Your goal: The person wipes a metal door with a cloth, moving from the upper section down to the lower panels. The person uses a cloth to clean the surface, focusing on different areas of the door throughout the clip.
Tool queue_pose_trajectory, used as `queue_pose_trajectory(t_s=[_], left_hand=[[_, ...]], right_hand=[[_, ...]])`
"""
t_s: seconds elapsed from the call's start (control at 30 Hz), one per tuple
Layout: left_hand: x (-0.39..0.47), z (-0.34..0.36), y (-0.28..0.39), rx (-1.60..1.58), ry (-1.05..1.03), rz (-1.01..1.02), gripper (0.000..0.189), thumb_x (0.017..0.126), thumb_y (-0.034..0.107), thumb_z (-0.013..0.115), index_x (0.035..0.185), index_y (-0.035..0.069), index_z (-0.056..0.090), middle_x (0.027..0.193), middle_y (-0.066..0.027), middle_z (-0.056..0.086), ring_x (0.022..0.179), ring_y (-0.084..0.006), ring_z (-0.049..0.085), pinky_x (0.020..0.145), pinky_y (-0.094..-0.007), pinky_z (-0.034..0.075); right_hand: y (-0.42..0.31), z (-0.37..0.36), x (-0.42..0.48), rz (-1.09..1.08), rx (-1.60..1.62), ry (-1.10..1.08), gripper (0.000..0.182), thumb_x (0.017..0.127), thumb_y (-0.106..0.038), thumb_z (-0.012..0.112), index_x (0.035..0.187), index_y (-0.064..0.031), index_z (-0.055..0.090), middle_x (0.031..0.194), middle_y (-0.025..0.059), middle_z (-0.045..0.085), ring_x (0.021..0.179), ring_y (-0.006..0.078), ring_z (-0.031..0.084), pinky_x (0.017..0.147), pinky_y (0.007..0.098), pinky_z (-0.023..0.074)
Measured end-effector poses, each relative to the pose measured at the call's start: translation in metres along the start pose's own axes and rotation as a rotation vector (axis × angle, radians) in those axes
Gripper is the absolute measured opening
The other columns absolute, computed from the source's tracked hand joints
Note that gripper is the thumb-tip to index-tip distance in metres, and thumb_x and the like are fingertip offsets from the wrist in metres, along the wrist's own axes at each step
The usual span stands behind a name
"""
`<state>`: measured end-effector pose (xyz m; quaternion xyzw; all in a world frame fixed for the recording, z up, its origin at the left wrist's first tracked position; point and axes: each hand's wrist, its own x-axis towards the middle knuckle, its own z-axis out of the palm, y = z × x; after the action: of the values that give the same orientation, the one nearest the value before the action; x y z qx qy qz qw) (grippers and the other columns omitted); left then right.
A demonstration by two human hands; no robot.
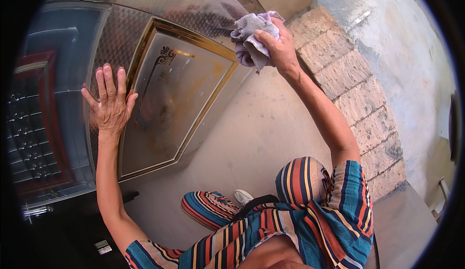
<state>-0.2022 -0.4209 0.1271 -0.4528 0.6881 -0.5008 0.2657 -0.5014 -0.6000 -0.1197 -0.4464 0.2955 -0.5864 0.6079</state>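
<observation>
My right hand (281, 45) grips a crumpled, lilac-grey cloth (254, 38) near the upper right corner of a gold-framed panel. Whether the cloth touches the metal behind it I cannot tell. With fingers spread, my left hand (110, 96) lies against a textured, shiny metal strip (121, 25) along the panel's left side, holding nothing. Between the two hands is the glossy door panel (178, 98), edged by a gold frame (196, 38) and bearing an ornamental corner scroll. Smears and small white spots mark its surface.
A row of rough stone blocks (359, 98) curves along the right, beside a pale concrete surface (410, 76). Below the panel is a smooth floor (261, 123) with my white shoe (242, 197). A dark panel with a red frame (51, 116) stands at the far left.
</observation>
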Motion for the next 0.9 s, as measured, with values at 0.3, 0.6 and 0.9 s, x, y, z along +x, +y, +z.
queue_pose_trajectory(t_s=[0.3, 0.6, 0.9], left_hand=[[0.002, 0.025, 0.003, 0.092, 0.042, 0.010, 0.074, 0.093, 0.062, 0.036, 0.150, 0.016, 0.027, 0.155, -0.0183, 0.022, 0.144, -0.0345, 0.020, 0.111, -0.0657, 0.010], [0.000, 0.042, 0.001, 0.118, 0.115, 0.030, 0.073, 0.094, 0.062, 0.036, 0.149, 0.014, 0.028, 0.153, -0.0203, 0.025, 0.143, -0.0367, 0.023, 0.112, -0.0638, 0.010], [-0.007, 0.062, -0.007, 0.106, 0.171, 0.027, 0.072, 0.094, 0.061, 0.037, 0.149, 0.015, 0.029, 0.153, -0.0196, 0.026, 0.143, -0.0363, 0.024, 0.112, -0.0636, 0.010]], right_hand=[[0.060, -0.067, 0.066, -0.247, -0.907, 0.096, 0.057, 0.071, -0.032, 0.066, 0.120, -0.0036, 0.058, 0.119, 0.0196, 0.056, 0.102, 0.0381, 0.054, 0.093, 0.0436, 0.0436], [0.127, -0.042, 0.040, 0.034, -0.566, 0.029, 0.065, 0.068, -0.029, 0.068, 0.123, 0.0007, 0.052, 0.120, 0.0228, 0.057, 0.112, 0.0371, 0.055, 0.098, 0.0418, 0.0430], [0.113, -0.056, 0.032, 0.034, -0.644, -0.044, 0.065, 0.068, -0.028, 0.068, 0.125, 0.0003, 0.053, 0.116, 0.0229, 0.059, 0.108, 0.0362, 0.057, 0.095, 0.0404, 0.0446]])
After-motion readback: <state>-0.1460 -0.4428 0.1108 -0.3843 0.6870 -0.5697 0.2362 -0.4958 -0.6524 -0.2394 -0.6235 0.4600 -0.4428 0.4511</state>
